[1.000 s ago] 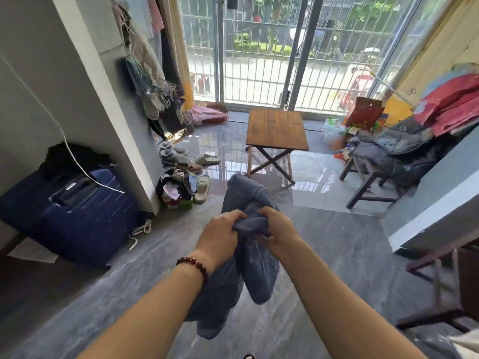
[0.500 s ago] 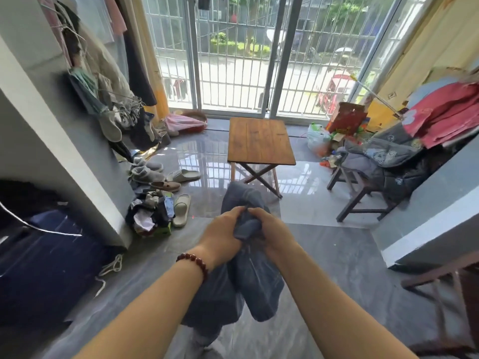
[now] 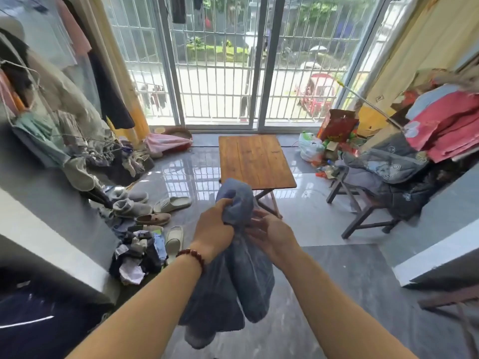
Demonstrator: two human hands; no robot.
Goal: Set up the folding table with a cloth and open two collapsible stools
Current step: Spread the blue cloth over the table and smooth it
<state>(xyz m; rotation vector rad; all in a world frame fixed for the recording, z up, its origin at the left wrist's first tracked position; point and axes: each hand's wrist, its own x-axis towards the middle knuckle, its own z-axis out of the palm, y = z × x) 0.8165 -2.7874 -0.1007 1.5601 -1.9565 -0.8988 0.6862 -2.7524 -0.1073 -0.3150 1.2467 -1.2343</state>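
a bunched grey-blue cloth [image 3: 233,294] hangs in front of the person, its long axis running up and down. a rounded fold sticks up above the hands and the loose end points at the floor. the left hand [image 3: 213,231], with a red bead bracelet [image 3: 190,255] on its wrist, is clenched around the cloth's gathered neck. the right hand [image 3: 269,233] lies against the same neck from the other side. its fingers are blurred, so it is unclear whether they grip or only touch. most of the cloth drops below and between both wrists. just beyond stands the bare wooden folding table [image 3: 255,161], unfolded, its long axis pointing away toward the barred sliding doors [image 3: 220,73].
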